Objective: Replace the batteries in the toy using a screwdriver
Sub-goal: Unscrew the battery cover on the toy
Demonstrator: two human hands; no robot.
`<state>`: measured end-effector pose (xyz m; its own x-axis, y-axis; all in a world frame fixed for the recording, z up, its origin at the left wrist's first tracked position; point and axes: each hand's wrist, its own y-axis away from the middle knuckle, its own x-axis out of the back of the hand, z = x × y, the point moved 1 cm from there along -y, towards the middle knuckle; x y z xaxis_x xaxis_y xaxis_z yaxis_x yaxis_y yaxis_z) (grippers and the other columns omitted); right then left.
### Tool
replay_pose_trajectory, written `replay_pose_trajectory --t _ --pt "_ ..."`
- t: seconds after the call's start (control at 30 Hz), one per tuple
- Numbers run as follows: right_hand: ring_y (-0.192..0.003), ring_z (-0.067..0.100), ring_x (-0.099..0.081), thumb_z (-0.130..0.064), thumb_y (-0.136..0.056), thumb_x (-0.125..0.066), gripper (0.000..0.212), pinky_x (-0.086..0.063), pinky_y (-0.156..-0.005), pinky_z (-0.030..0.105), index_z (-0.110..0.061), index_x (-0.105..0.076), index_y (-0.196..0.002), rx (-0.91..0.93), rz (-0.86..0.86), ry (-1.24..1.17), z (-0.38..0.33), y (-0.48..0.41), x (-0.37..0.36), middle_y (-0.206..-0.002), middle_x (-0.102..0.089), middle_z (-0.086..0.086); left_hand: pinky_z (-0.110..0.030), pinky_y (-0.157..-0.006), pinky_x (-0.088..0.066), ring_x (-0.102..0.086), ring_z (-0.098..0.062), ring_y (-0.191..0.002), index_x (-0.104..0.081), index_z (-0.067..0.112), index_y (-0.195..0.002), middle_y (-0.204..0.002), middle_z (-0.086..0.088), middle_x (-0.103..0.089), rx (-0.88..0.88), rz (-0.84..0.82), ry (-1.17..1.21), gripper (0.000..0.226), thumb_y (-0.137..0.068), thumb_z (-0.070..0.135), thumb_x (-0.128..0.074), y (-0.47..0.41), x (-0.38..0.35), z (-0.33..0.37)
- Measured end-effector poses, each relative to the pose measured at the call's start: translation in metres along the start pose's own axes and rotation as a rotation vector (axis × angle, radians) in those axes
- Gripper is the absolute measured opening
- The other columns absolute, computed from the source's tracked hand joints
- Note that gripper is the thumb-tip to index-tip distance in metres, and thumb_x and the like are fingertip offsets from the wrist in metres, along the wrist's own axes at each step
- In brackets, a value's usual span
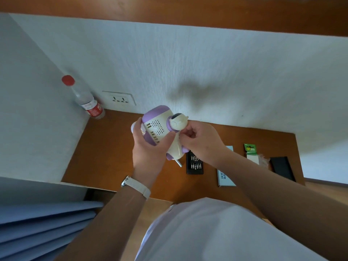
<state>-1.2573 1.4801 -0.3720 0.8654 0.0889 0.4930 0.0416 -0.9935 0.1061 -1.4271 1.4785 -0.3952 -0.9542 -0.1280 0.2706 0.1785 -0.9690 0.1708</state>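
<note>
White shirt (216,232) is seen lowest. Beyond it, the toy (160,127) is gripped round its grilled body by the left hand (148,147) and pinched at its side by the right hand (199,140). It is held above the desk (105,157), long axis slanted upper left to lower right, grille facing the camera. A bit case (194,164) is laid just under the right hand.

Bright even light, soft shadow on wall (197,91), edges prob. fisheye-warped.
</note>
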Motion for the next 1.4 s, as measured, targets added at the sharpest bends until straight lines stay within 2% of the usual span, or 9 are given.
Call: replay_pose_trajectory --t 0.17,0.3,0.47,0.6,0.93,1.03,1.1,1.23,1.4 --pt "-0.061 -0.009 -0.057 -0.021 -0.085 -0.064 0.005 -0.042 -0.055 0.006 -0.025 -0.062 -0.083 -0.04 0.014 -0.025 0.005 -0.001 -0.001 -0.069 -0.063 -0.013 -0.021 -0.064 -0.06 -0.067 0.009 -0.091 -0.027 0.042 -0.146 -0.096 0.035 -0.065 0.001 -0.018 0.0 0.089 -0.078 0.04 -0.085 -0.002 -0.005 -0.004" --pt "-0.063 -0.01 -0.056 -0.02 -0.083 -0.064 0.01 -0.042 -0.056 0.005 -0.028 -0.059 -0.078 -0.04 0.022 -0.02 0.008 0.0 -0.001 -0.067 -0.062 -0.012 -0.027 -0.066 -0.062 -0.069 0.006 -0.088 -0.027 0.045 -0.146 -0.096 0.033 -0.067 0.02 -0.03 0.015 0.093 -0.071 0.05 -0.083 0.0 -0.007 -0.005" --pt "-0.062 -0.001 -0.056 -0.023 -0.083 -0.064 0.002 -0.044 -0.058 0.007 -0.023 -0.062 -0.083 -0.025 -0.005 0.021 0.01 -0.004 -0.003 -0.072 -0.064 -0.009 -0.016 -0.058 -0.056 -0.066 0.012 -0.088 -0.027 0.044 -0.145 -0.096 0.039 -0.064 0.013 -0.008 -0.025 0.089 -0.077 0.041 -0.085 -0.003 -0.004 -0.008" --pt "-0.06 -0.006 -0.053 -0.023 -0.083 -0.065 0.009 -0.043 -0.058 0.008 -0.027 -0.059 -0.078 0.027 -0.049 0.049 0.007 -0.01 -0.007 -0.063 -0.06 -0.011 -0.014 -0.057 -0.055 -0.067 0.011 -0.085 -0.028 0.041 -0.145 -0.093 0.036 -0.065 0.031 0.024 -0.037 0.088 -0.078 0.041 -0.084 -0.006 0.005 -0.013" --pt "-0.059 0.001 -0.054 -0.022 -0.084 -0.064 0.008 -0.044 -0.054 0.013 -0.027 -0.06 -0.08 0.006 -0.18 0.165 0.042 -0.04 -0.04 -0.073 -0.061 -0.01 -0.005 -0.05 -0.047 -0.05 0.034 -0.081 -0.027 0.038 -0.148 -0.085 0.057 -0.05 0.163 0.176 -0.053 0.088 -0.08 0.047 -0.081 -0.003 0.061 -0.046" --pt "-0.065 0.009 -0.058 -0.022 -0.087 -0.064 0.008 -0.048 -0.058 0.02 -0.026 -0.059 -0.082 -0.06 -0.252 0.243 0.065 -0.058 -0.054 -0.078 -0.063 -0.007 -0.014 -0.059 -0.057 -0.062 0.011 -0.093 -0.029 0.039 -0.147 -0.088 0.055 -0.05 0.215 0.228 -0.055 0.088 -0.079 0.046 -0.083 0.001 0.079 -0.057" --pt "-0.063 0.01 -0.057 -0.021 -0.088 -0.063 0.007 -0.047 -0.057 0.023 -0.023 -0.06 -0.082 -0.08 -0.283 0.294 0.079 -0.068 -0.063 -0.078 -0.064 -0.004 -0.019 -0.062 -0.059 -0.061 0.002 -0.097 -0.029 0.039 -0.148 -0.089 0.054 -0.05 0.237 0.258 -0.049 0.089 -0.078 0.046 -0.084 0.006 0.089 -0.063" --pt "-0.053 0.007 -0.053 -0.023 -0.088 -0.063 0.008 -0.04 -0.047 0.019 -0.02 -0.061 -0.081 -0.049 -0.381 0.397 0.093 -0.08 -0.09 -0.074 -0.065 0.0 -0.035 -0.071 -0.065 -0.063 -0.006 -0.104 -0.03 0.039 -0.149 -0.093 0.048 -0.058 0.298 0.323 0.005 0.09 -0.077 0.043 -0.085 0.014 0.105 -0.073" --pt "-0.059 0.015 -0.063 -0.025 -0.089 -0.057 0.009 -0.055 -0.056 0.034 -0.017 -0.062 -0.087 0.011 -0.49 0.564 0.091 -0.085 -0.127 -0.072 -0.066 0.0 -0.046 -0.081 -0.064 -0.065 -0.01 -0.112 -0.032 0.037 -0.149 -0.103 0.037 -0.065 0.339 0.358 0.07 0.089 -0.078 0.041 -0.084 0.022 0.112 -0.078"
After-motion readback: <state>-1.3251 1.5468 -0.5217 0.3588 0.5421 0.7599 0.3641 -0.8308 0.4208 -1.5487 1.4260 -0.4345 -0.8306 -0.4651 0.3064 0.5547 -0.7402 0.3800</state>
